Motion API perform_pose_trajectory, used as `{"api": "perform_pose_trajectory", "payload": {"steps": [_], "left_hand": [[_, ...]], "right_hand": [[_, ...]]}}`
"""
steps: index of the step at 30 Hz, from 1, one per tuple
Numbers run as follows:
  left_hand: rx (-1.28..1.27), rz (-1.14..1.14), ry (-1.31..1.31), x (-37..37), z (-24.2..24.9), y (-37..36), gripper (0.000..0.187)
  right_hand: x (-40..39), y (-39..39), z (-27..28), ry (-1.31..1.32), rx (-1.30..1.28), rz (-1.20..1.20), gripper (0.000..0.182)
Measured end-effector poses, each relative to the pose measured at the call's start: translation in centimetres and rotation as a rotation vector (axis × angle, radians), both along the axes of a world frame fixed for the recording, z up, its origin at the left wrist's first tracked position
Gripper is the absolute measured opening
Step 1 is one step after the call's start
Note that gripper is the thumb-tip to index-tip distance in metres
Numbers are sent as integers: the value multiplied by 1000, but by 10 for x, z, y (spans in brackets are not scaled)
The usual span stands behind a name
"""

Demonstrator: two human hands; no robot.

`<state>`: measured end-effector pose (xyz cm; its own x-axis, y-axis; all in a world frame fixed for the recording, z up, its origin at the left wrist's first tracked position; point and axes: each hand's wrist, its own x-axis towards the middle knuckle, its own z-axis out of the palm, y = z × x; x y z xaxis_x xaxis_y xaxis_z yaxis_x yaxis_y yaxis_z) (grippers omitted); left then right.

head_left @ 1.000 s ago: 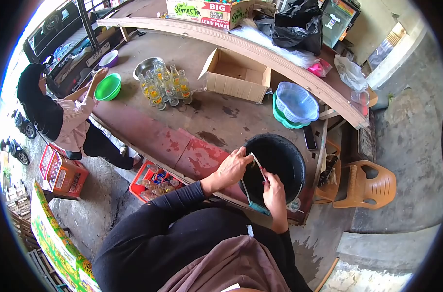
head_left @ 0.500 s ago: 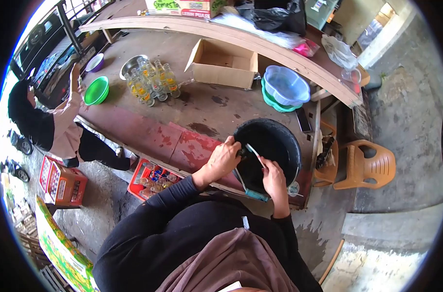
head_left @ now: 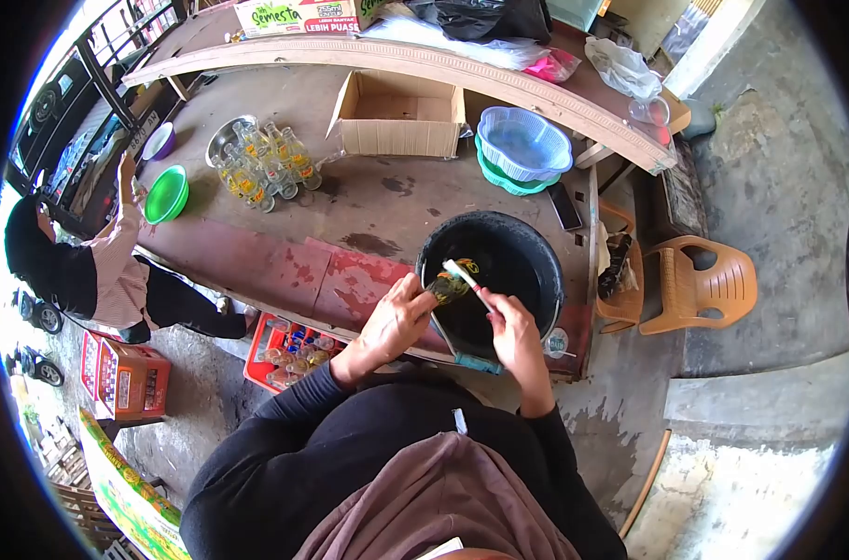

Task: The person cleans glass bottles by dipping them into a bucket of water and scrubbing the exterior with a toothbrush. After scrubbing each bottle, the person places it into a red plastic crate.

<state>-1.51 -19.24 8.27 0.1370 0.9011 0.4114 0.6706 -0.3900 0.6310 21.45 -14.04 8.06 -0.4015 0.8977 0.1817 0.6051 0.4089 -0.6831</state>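
Over the black bucket (head_left: pixel 548 266), my left hand (head_left: pixel 394 325) is closed around a glass bottle (head_left: pixel 450 288) with yellow-green markings. My right hand (head_left: pixel 518 342) grips a slim white brush (head_left: pixel 468 277), which looks like a toothbrush. Its head lies against or just over the side of the bottle. Dark liquid appears to fill part of the bucket. A clear cup (head_left: pixel 557 342) with a white stick stands by the bucket's right side, close to my right wrist.
Several glass bottles (head_left: pixel 273 166) stand beside a metal bowl (head_left: pixel 221 140). Behind are a cardboard box (head_left: pixel 396 135) and plastic baskets (head_left: pixel 525 145). A phone (head_left: pixel 564 206) lies right. A red crate (head_left: pixel 268 359) of bottles sits below the table edge. Another person (head_left: pixel 117 266) stands left by a green basin (head_left: pixel 167 194).
The bottle in my left hand now shows plainly above the bucket, where it was mostly hidden before. The brush head has come onto or over it. The whole view has shifted slightly.
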Motion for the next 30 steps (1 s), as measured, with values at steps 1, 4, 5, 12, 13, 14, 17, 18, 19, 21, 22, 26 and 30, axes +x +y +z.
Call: {"api": "perform_pose_trajectory", "payload": {"steps": [1,4,5,12,13,14,17,18,19,21,22,26,30], "left_hand": [[-1,-2,0,1,0,-1,20],[84,-68,27,2,-1,-4,19],[91,-88,82,3,-2,-4,18],[105,-122,194,8,-2,-3,17],[116,-114,204,8,-2,-2,18],[118,-114,204,7,-3,-1,18],[88,-90,103,7,-6,3,17],[16,-21,50,8,-7,5,16],[-57,48,-4,9,-7,6,16],[-15,66,-9,6,-11,14,21],[-34,118,-45,7,-15,18,22],[-71,188,-79,8,-21,29,25],[-74,212,-76,10,-21,36,24]], "right_hand": [[5,11,-13,20,-8,-27,33],[19,28,-24,-185,6,-158,30],[21,30,-23,-218,-6,-169,30],[18,33,-21,-202,-17,-107,31],[24,40,-31,-304,-24,-157,31],[30,47,-40,-390,-56,-175,31],[26,46,-36,-432,-78,-179,32],[22,45,-34,-390,-64,-166,32],[18,41,-32,-312,-2,-133,32],[11,29,-18,-179,-12,-45,31],[6,26,-14,-89,-73,-22,30],[9,29,-24,-186,-94,-52,32],[10,26,-20,-261,-48,-81,31]]}}
